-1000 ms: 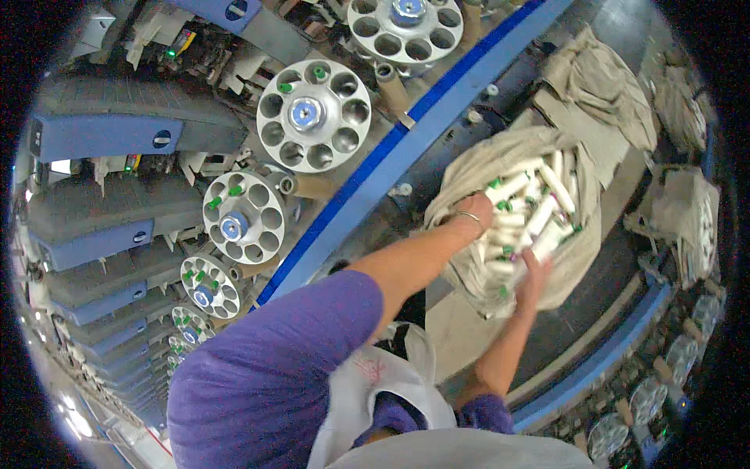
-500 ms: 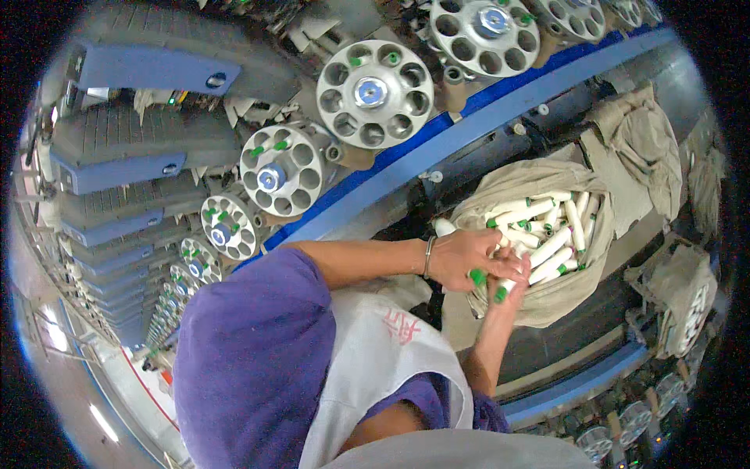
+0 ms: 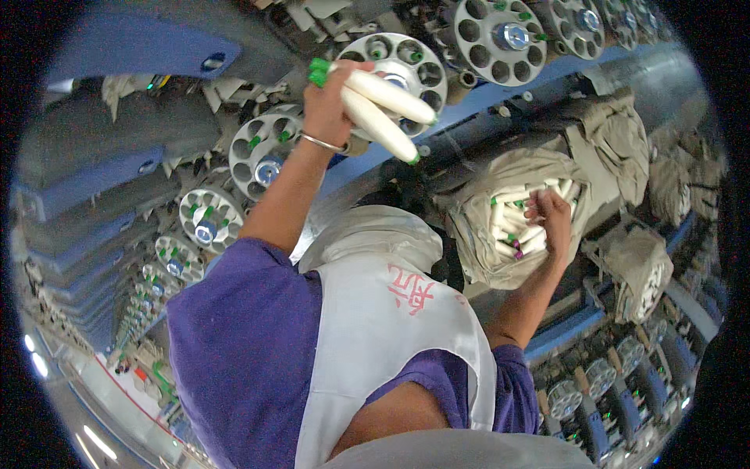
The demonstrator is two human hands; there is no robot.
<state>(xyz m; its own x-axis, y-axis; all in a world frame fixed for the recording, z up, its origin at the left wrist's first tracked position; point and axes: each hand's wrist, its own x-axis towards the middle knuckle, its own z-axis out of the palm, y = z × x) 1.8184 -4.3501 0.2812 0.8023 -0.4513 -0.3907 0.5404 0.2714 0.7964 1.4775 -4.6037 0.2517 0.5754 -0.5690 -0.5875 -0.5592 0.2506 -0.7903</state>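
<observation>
My left hand [image 3: 326,105] is raised at the upper middle, closed around the green ends of at least two white yarn bobbins [image 3: 380,129]. Their tapered white bodies fan out toward the right, in front of a round metal magazine [image 3: 426,59] with a ring of holes. Some of those holes hold green-tipped bobbins. Lower on the right, my right hand [image 3: 553,217] dips into an open beige cloth sack [image 3: 476,254] full of white bobbins with green ends. Its fingers are curled among the bobbins; what they grip is not clear. Two purple ends show in the sack.
A row of similar magazines [image 3: 205,215] runs along the machine, with a blue rail [image 3: 461,117] below them. Grey-and-blue machine housings [image 3: 141,47] line the left. More cloth sacks [image 3: 637,270] stand at the right, near another machine row [image 3: 601,379].
Both hands were together over the sack. My left hand has moved up and left to the magazine with the bobbins, while my right hand has stayed at the sack, shifted slightly up and right.
</observation>
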